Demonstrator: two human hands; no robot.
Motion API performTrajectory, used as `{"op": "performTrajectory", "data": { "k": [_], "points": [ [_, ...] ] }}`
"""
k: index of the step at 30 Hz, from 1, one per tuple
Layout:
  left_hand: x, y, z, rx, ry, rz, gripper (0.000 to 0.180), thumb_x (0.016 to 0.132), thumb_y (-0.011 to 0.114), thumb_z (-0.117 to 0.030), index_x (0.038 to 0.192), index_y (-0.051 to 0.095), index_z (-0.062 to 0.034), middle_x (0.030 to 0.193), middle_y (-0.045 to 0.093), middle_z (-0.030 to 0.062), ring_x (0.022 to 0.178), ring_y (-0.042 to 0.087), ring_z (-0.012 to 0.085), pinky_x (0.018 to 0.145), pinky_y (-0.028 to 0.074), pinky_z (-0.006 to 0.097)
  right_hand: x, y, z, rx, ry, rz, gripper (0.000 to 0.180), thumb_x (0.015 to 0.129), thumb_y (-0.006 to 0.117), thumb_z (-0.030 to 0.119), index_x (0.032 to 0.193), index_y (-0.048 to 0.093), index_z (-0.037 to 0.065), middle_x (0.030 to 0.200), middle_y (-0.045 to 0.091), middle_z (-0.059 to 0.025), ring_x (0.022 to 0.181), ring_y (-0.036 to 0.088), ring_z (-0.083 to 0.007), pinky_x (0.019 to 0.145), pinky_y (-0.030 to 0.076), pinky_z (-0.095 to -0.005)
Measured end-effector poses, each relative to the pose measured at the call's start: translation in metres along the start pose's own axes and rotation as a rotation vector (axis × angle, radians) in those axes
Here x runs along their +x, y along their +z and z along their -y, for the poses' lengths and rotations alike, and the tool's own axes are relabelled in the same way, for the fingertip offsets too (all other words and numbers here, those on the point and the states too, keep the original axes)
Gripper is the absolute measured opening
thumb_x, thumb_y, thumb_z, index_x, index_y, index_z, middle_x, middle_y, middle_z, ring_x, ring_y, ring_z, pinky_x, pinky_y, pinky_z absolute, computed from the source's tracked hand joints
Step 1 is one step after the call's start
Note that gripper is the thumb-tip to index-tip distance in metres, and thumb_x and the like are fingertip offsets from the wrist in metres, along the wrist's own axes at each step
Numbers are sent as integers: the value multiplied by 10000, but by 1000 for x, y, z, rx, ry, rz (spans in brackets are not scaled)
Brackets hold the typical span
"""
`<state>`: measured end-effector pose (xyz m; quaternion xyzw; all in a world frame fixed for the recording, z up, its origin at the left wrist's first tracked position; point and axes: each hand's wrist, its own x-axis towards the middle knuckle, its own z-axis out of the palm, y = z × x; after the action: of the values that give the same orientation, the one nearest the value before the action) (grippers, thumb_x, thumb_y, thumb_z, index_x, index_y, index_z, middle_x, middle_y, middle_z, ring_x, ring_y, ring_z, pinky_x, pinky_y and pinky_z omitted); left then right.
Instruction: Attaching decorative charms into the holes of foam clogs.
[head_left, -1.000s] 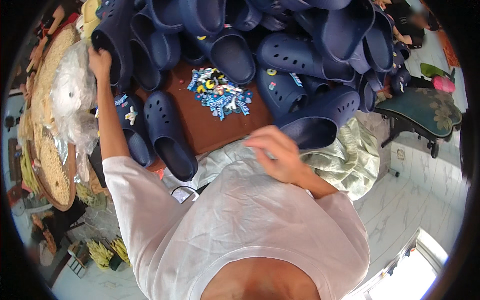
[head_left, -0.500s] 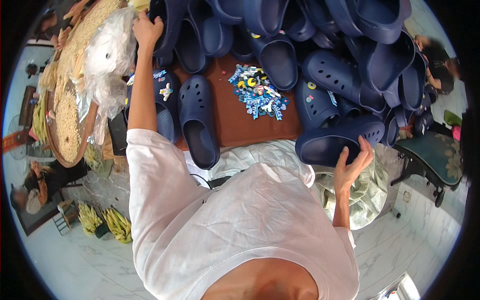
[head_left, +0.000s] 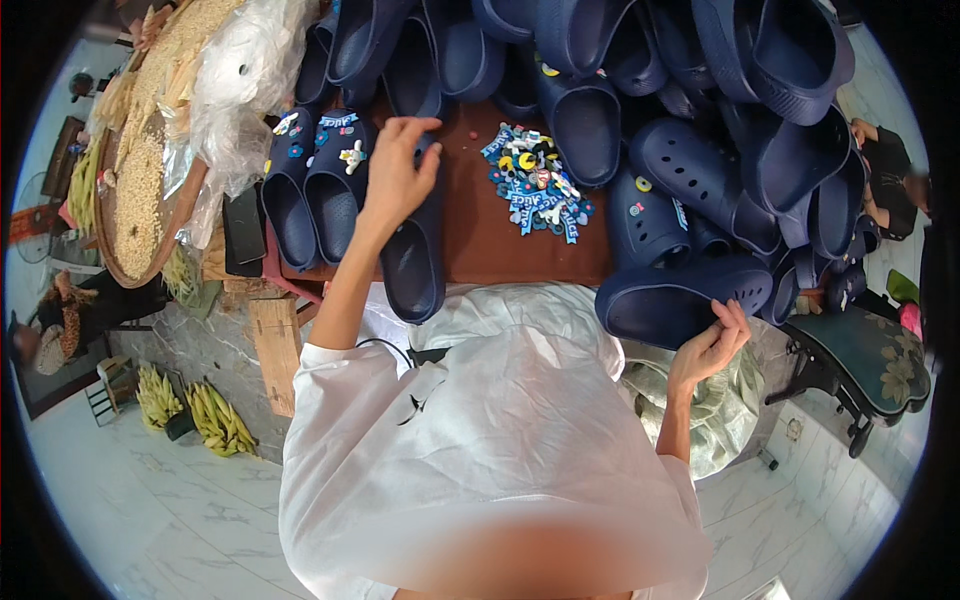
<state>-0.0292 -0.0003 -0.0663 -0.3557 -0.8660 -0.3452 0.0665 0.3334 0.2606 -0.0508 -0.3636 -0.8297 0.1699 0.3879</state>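
My left hand (head_left: 402, 175) hovers over the toe end of a plain navy clog (head_left: 412, 275), its thumb and fingers apart and nothing seen between them. My right hand (head_left: 708, 348) grips the near edge of another navy clog (head_left: 650, 308), which lies tilted on its side at the table's front right. Between the hands, a loose heap of blue, yellow and white shoe charms (head_left: 537, 190) covers part of the brown tabletop (head_left: 500, 258). Left of my left hand stand two clogs with charms fitted, an inner one (head_left: 333, 205) and an outer one (head_left: 288, 215).
Many navy clogs (head_left: 590, 130) are piled along the back and right. At left are a clear plastic bag (head_left: 240, 75), a black phone-like slab (head_left: 243, 235) and a wide tray of pale kernels (head_left: 135, 235). A dark padded chair (head_left: 850, 350) stands right. Other people are at the sides.
My left hand has come back from the far left clogs to above the plain clog. My right thumb has left the inside of the tilted clog. The whole view has shifted slightly.
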Motion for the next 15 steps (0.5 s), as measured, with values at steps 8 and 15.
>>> {"op": "performTrajectory", "data": {
  "k": [8, 15],
  "points": [
    [-30, 72, -31, -67, -81, 299, 546, 833, 702, -132, 1328, 496, -29, 1243, 515, 242, 1169, 506, 426, 1003, 427, 450, 5, -11, 18, 6, -84, -116, 291, 834, 451, -198, 813, 653, 10, 1085, 562, -119, 1144, 566, -318, 1033, 428, -449],
    [-48, 105, -47, -70, -162, 314, 764, 786, 738, -134, 1425, 350, 22, 1382, 346, 362, 1218, 411, 518, 1051, 376, 520, -5, -26, 33, 30, -407, -94, 249, 669, 578, -146, 735, 636, 87, 1056, 555, -132, 1057, 573, -339, 921, 473, -461]
  ]
}}
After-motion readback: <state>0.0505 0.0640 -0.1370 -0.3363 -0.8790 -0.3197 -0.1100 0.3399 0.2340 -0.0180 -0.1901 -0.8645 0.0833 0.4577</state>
